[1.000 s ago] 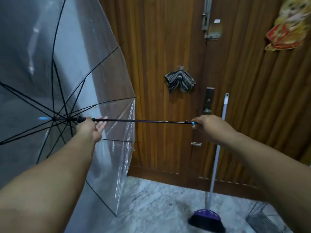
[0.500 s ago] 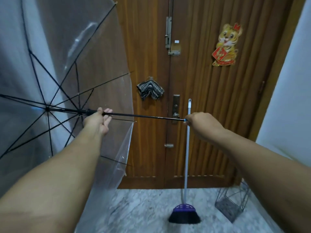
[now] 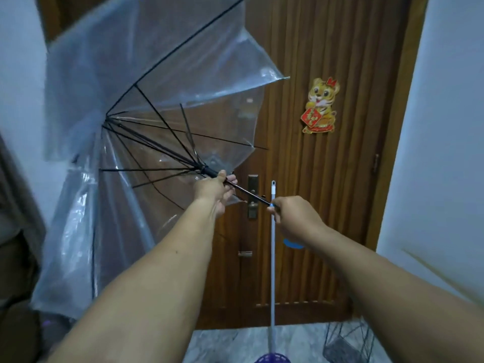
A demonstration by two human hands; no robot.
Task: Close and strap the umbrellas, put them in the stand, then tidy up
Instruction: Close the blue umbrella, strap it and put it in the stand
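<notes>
From the head camera, your left hand curls round the black shaft just below the runner of the clear umbrella, canopy half collapsed up-left. Your right hand grips what seems its blue handle. The wire stand sits bottom right.

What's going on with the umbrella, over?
Left hand grips the shaft, right hand grips the handle. Clear umbrella half folded. Broom leans against door ahead.
</notes>
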